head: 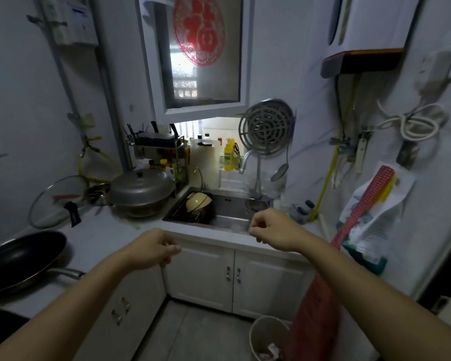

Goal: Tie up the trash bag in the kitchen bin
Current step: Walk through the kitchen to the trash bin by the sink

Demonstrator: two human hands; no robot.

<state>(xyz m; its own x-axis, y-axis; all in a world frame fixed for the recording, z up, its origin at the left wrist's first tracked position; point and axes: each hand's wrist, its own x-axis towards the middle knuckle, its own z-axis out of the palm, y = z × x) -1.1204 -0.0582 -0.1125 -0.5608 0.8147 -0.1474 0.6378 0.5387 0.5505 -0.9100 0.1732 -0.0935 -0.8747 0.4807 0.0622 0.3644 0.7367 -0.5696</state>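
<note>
— Where was the bin when you looked down?

— The bin [267, 337] stood on the floor near the bottom edge of my view, in front of the white cabinet doors [235, 280] under the sink [227, 212] and just beside a red mesh bag [315, 321] that hung down the right side. It was a pale, round bin with an open top. I could see crumpled scraps of trash [271, 350], white with some reddish bits, lying low inside. Whether a liner sat in it I could not tell; the rim looked bare and the picture was dim and soft there.

— And your hands?

— Both were raised out in front of me, well apart from the bin. My left hand [151, 248] hovered by the front edge of the countertop [110, 230], fingers curled loosely in, thumb near the forefinger, holding nothing. My right hand [271, 230] hung over the front edge of the sink, fingers bent into a loose half-fist, also empty.

— Anything near them?

— A black frying pan [21, 259] sat at the left end of the countertop, a lidded pot [141, 191] beside the sink, and bowls [198, 201] inside it.
</note>
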